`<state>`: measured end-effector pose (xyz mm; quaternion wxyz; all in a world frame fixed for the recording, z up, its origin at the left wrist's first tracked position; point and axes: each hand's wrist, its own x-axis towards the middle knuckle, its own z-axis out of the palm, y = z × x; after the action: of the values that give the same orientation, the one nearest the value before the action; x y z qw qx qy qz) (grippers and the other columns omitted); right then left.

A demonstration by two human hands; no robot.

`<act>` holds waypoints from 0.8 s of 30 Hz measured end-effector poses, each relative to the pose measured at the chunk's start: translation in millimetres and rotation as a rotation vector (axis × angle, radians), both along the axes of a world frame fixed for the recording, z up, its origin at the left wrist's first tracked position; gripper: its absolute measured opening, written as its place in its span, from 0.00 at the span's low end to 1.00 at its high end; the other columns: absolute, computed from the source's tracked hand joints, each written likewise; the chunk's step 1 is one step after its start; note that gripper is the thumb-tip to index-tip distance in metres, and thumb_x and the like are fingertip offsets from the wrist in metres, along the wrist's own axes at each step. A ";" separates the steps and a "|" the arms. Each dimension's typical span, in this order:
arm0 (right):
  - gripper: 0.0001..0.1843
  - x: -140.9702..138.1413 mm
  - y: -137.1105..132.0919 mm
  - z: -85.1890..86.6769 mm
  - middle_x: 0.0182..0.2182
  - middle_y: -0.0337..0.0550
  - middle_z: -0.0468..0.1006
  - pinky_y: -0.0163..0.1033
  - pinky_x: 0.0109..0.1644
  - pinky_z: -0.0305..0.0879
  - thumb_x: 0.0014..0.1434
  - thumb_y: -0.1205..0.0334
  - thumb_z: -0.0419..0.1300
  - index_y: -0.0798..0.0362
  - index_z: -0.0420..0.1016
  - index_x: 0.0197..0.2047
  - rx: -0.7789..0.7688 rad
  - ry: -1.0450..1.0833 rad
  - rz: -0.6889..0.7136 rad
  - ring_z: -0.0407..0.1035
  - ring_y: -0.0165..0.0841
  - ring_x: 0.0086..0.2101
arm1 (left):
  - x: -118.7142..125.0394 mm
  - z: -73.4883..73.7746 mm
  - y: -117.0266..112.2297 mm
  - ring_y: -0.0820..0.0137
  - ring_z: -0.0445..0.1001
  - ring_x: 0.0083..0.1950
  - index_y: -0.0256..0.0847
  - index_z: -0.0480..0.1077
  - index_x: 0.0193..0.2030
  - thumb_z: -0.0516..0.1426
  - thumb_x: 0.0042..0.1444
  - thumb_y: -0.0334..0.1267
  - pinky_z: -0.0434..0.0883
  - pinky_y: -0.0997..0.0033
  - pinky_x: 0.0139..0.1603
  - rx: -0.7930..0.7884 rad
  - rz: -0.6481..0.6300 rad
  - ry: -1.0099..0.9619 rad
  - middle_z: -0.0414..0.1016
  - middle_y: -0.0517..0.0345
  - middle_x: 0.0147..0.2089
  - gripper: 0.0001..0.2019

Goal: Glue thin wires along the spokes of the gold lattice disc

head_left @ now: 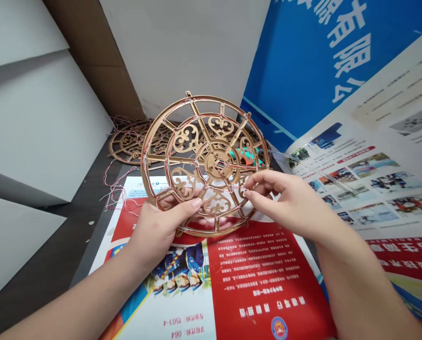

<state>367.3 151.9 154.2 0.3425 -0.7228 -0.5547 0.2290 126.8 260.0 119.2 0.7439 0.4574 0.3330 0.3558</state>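
Note:
A round bronze-coloured openwork frame (pixel 211 163), with rings, spokes and scroll ornaments, stands tilted up in front of me. My left hand (pixel 159 224) grips its lower left rim, thumb on the near side and fingers partly hidden behind. At the frame's lower right, the thumb and forefinger of my right hand (pixel 285 198) are pinched together on a thin pale wire (pixel 232 190). Fine red and white wires run along the frame's rings and gather at its hub. The other fingers of my right hand are curled.
Similar frames (pixel 124 141) lie behind on the dark table, with loose wires (pixel 116 189) beside them. A turquoise and orange object (pixel 249 155) shows through the spokes. Beneath my hands lies a red and white printed sheet (pixel 267 269). White panels (pixel 37 123) and a blue printed board (pixel 299 56) stand around.

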 end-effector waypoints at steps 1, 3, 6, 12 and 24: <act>0.11 4.4 -0.4 0.8 0.29 0.37 0.80 0.36 0.32 0.64 0.65 0.50 0.66 0.48 0.82 0.42 -0.066 0.039 0.025 0.71 0.30 0.29 | 0.1 0.0 1.8 0.60 0.89 0.45 0.44 0.87 0.46 0.79 0.50 0.40 0.89 0.63 0.51 -0.005 0.004 -0.004 0.90 0.55 0.44 0.16; 0.10 13.6 -1.5 2.4 0.29 0.38 0.80 0.36 0.31 0.63 0.64 0.51 0.67 0.49 0.83 0.40 -0.172 0.094 0.080 0.70 0.30 0.28 | 0.6 0.4 5.2 0.60 0.89 0.45 0.42 0.87 0.45 0.79 0.49 0.39 0.89 0.64 0.51 -0.012 0.014 -0.009 0.90 0.54 0.43 0.17; 0.09 24.3 -4.0 5.3 0.28 0.38 0.80 0.35 0.29 0.63 0.63 0.56 0.67 0.49 0.82 0.45 -0.239 0.156 0.121 0.71 0.31 0.27 | 2.0 2.6 8.6 0.60 0.89 0.43 0.41 0.87 0.44 0.79 0.47 0.38 0.89 0.65 0.46 -0.023 0.032 -0.012 0.90 0.54 0.43 0.17; 0.10 26.7 -5.6 17.1 0.29 0.38 0.80 0.35 0.29 0.67 0.62 0.63 0.65 0.49 0.80 0.47 -0.259 0.234 0.144 0.73 0.31 0.28 | 1.9 8.9 9.6 0.59 0.88 0.40 0.41 0.87 0.43 0.79 0.46 0.38 0.88 0.65 0.36 -0.026 0.069 -0.016 0.89 0.55 0.41 0.17; 0.16 48.2 -11.6 42.9 0.32 0.42 0.85 0.41 0.43 0.78 0.67 0.45 0.68 0.49 0.82 0.44 -0.300 0.373 0.271 0.80 0.35 0.35 | 2.2 15.5 14.5 0.56 0.88 0.41 0.37 0.85 0.40 0.78 0.41 0.36 0.86 0.65 0.34 -0.046 0.126 -0.075 0.88 0.51 0.38 0.18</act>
<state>415.5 140.3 197.1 0.2940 -0.6299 -0.5336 0.4816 129.0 274.6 134.7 0.7422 0.4047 0.3409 0.4112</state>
